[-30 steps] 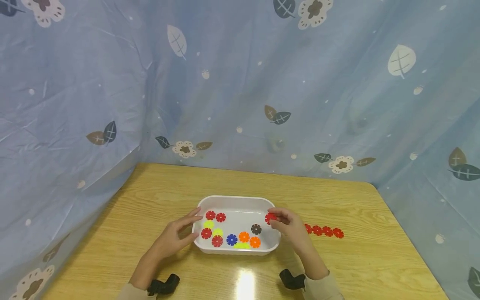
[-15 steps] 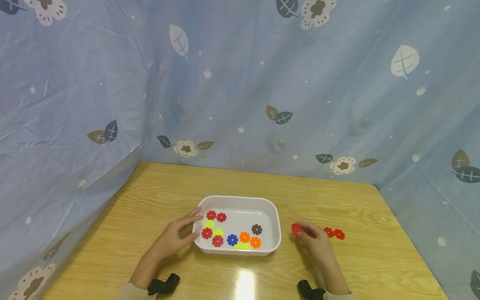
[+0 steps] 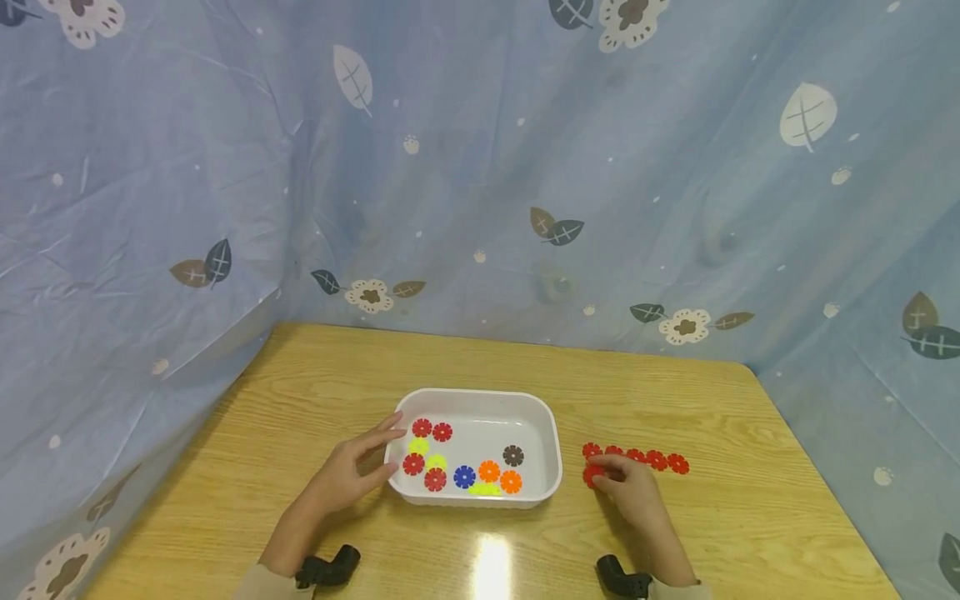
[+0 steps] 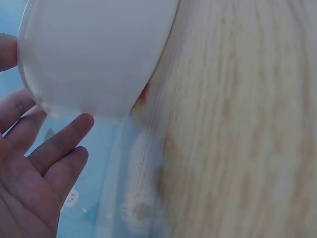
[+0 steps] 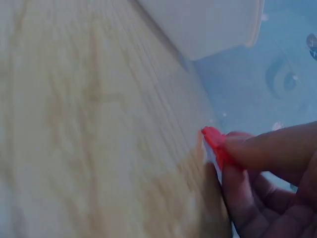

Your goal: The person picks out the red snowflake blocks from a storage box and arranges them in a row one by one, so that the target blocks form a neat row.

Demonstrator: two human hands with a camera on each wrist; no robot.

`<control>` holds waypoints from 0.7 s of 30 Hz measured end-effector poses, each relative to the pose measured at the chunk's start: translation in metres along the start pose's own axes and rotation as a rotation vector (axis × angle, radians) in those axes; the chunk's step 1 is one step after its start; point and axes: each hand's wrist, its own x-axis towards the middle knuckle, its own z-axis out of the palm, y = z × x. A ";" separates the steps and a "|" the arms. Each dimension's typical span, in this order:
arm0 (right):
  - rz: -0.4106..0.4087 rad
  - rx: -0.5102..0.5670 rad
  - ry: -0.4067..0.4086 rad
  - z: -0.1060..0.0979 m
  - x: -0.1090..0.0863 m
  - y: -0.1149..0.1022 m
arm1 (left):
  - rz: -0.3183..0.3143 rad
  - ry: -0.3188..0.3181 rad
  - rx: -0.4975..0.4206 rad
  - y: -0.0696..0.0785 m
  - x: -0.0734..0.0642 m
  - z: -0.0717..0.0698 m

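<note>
In the head view my right hand (image 3: 632, 492) pinches a red interlocking disc (image 3: 591, 476) between thumb and fingers, low at the tabletop. The same red disc (image 5: 215, 142) shows edge-on in the right wrist view. Just behind it lies a row of several red discs (image 3: 656, 460), partly hidden by the fingers. My left hand (image 3: 351, 477) rests at the left end of a white tray (image 3: 465, 400), thumb and fingers spread along its rim. The left wrist view shows fingers (image 4: 59, 144) loosely extended beside the tray wall.
Inside the tray lie more notched discs: red (image 3: 413, 464), yellow (image 3: 418, 447), orange (image 3: 511, 482), one blue (image 3: 464, 477) and one dark brown (image 3: 513, 455). The wooden table (image 3: 345, 358) meets a blue patterned cloth (image 3: 450, 183) behind and at the sides.
My right hand has carried a red disc out of the tray to the right, placed it at the row's left end, and now pinches a disc just in front. The left hand stays put.
</note>
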 end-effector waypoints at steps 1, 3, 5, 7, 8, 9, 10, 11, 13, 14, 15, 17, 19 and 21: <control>-0.015 -0.025 0.008 0.000 -0.001 -0.001 | -0.002 0.000 0.002 -0.002 0.000 0.001; -0.040 -0.083 0.027 0.001 -0.002 -0.003 | -0.005 0.005 0.007 -0.011 -0.001 0.004; -0.053 -0.117 0.037 0.002 -0.003 -0.004 | -0.008 0.009 0.007 -0.022 -0.001 0.008; -0.063 -0.147 0.043 0.003 -0.003 -0.004 | -0.009 0.010 0.009 -0.032 -0.002 0.011; -0.067 -0.157 0.046 0.004 -0.003 -0.004 | -0.009 0.011 0.008 -0.036 -0.002 0.012; -0.069 -0.167 0.050 0.004 -0.003 -0.004 | -0.007 0.010 0.008 -0.039 -0.002 0.012; -0.071 -0.175 0.054 0.004 -0.003 -0.004 | -0.006 0.010 0.009 -0.040 -0.002 0.012; -0.073 -0.180 0.059 0.004 -0.003 -0.004 | -0.004 0.009 0.011 -0.042 -0.003 0.012; -0.061 -0.174 0.072 0.004 -0.003 -0.005 | 0.003 0.010 0.015 -0.041 -0.003 0.012; -0.058 -0.163 0.081 0.003 -0.004 -0.005 | 0.006 0.011 0.014 -0.039 -0.003 0.012; -0.055 -0.150 0.091 0.002 -0.004 -0.007 | 0.008 0.011 0.014 -0.036 -0.002 0.011; -0.052 -0.121 0.107 0.001 -0.005 -0.010 | 0.008 0.011 0.015 -0.030 -0.002 0.010; -0.068 -0.083 0.114 -0.001 -0.006 -0.014 | 0.009 0.013 0.008 -0.025 -0.001 0.009; -0.088 -0.051 0.114 -0.002 -0.007 -0.019 | 0.007 0.015 0.006 -0.023 -0.001 0.009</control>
